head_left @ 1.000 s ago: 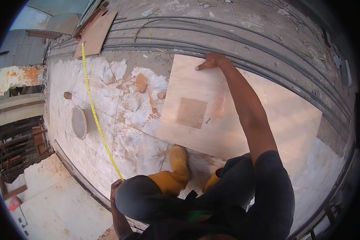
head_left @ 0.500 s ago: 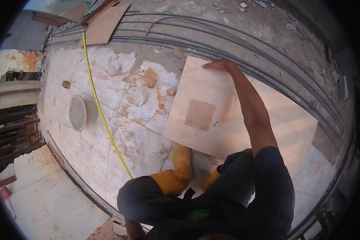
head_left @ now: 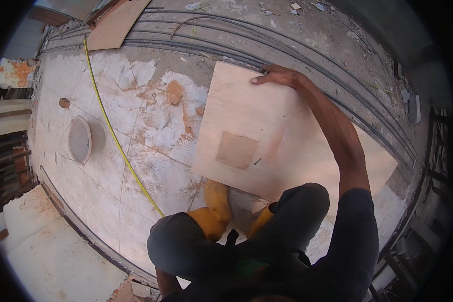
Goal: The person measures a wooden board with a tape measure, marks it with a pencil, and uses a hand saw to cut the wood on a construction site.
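A large pale plywood sheet (head_left: 297, 146) lies in front of me, its far edge by the grey conduits. My right hand (head_left: 279, 76) grips that far edge, thumb on the upper face and fingers over the rim. On the sheet rest a small square wooden piece (head_left: 237, 150) and a dark nail or screw (head_left: 257, 161). To the left, a yellow measuring tape (head_left: 117, 138) stretches from another board (head_left: 117, 27) to my left knee. Only part of my left forearm (head_left: 167, 283) shows at the lower edge; its hand is hidden below my leg.
A round bucket (head_left: 79, 140) stands on the stained tiled floor at left, near a small wood block (head_left: 64, 103). Several grey conduits (head_left: 206, 48) run across the far side. Brown fragments (head_left: 174, 92) lie between. My yellow boots (head_left: 216, 209) are beside the sheet's near edge.
The whole view has shifted a little. My right hand is farther right along the sheet's far edge, with its arm more bent outward. The tape and bucket stay where they were.
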The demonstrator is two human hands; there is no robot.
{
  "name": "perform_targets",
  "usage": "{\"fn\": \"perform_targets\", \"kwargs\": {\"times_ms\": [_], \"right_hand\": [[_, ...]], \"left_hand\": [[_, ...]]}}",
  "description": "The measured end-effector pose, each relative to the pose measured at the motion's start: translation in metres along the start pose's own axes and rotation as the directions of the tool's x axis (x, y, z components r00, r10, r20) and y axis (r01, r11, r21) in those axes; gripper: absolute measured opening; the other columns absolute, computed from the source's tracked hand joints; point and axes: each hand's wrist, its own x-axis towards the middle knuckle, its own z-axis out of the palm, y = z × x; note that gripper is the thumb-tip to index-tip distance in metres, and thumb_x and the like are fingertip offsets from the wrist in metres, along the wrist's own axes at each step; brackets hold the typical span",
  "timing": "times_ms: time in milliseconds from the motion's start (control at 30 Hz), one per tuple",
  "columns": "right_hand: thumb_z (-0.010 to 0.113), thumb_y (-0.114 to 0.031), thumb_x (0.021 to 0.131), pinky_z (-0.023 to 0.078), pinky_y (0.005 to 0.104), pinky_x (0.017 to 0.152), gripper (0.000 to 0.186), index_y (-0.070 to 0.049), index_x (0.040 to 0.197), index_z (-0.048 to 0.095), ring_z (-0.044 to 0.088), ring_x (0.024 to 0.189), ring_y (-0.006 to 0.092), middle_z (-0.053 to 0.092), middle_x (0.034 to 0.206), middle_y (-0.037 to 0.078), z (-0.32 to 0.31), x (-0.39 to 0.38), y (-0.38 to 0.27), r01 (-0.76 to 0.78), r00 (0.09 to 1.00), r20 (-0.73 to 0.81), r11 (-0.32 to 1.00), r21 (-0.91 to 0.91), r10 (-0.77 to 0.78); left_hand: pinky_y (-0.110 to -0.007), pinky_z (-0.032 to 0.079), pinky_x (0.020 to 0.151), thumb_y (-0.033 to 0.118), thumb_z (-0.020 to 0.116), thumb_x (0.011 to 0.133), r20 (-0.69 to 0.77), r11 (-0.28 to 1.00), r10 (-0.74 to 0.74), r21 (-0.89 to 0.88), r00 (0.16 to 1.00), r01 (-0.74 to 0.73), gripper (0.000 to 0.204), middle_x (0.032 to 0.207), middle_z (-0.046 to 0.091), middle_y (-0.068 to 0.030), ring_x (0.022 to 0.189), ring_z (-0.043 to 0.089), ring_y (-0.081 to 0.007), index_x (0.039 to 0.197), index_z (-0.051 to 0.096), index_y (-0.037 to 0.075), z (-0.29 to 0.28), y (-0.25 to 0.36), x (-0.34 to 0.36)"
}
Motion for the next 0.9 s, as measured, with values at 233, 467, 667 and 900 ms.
{"fn": "perform_targets", "kwargs": {"times_ms": [233, 467, 667, 900], "right_hand": [[0.082, -0.044, 0.066, 0.044, 0.0435, 0.098, 0.085, 0.0, 0.131, 0.05, 0.058, 0.113, 0.0364, 0.061, 0.121, 0.022, -0.005, -0.122, -0.068, 0.226, 0.97, 0.118, 0.968, -0.109, -0.213], [0.082, -0.031, 0.067, 0.05, 0.0471, 0.086, 0.084, 0.006, 0.131, 0.041, 0.065, 0.095, 0.0412, 0.064, 0.102, 0.027, 0.024, -0.216, -0.09, 0.411, 0.911, 0.085, 0.908, -0.083, -0.404], [0.081, -0.035, 0.075, 0.058, 0.0427, 0.075, 0.083, 0.009, 0.132, 0.039, 0.069, 0.088, 0.0404, 0.064, 0.097, 0.028, 0.049, -0.281, -0.099, 0.536, 0.843, 0.07, 0.844, -0.025, -0.534], [0.064, -0.037, 0.092, 0.061, 0.0371, 0.059, 0.055, 0.003, 0.126, 0.046, 0.071, 0.08, 0.0333, 0.066, 0.098, 0.025, 0.096, -0.328, -0.101, 0.56, 0.803, -0.095, 0.8, -0.214, -0.588]], "left_hand": [[-0.027, 0.051, 0.07, 0.009, 0.059, 0.094, 0.152, 0.993, 0.114, -0.033, 0.982, -0.11, 0.013, 0.084, 0.066, -0.0048, 0.074, 0.061, -0.0124, 0.1, 0.067, 0.0, 0.062, 0.024, 0.045], [-0.031, 0.054, 0.071, 0.012, 0.058, 0.093, 0.372, 0.965, 0.246, -0.005, 0.895, -0.264, 0.017, 0.088, 0.066, -0.0092, 0.076, 0.064, -0.017, 0.102, 0.064, -0.001, 0.123, 0.044, 0.074], [-0.035, 0.056, 0.08, 0.013, 0.055, 0.096, 0.221, 0.97, 0.241, -0.045, 0.945, -0.237, 0.018, 0.092, 0.066, -0.0105, 0.088, 0.065, -0.0202, 0.103, 0.063, -0.002, 0.136, 0.042, 0.071], [-0.036, 0.056, 0.08, 0.014, 0.053, 0.096, 0.068, 0.984, 0.173, -0.045, 0.983, -0.17, 0.02, 0.094, 0.065, -0.0113, 0.088, 0.065, -0.022, 0.105, 0.062, -0.002, 0.114, 0.04, 0.082]]}}
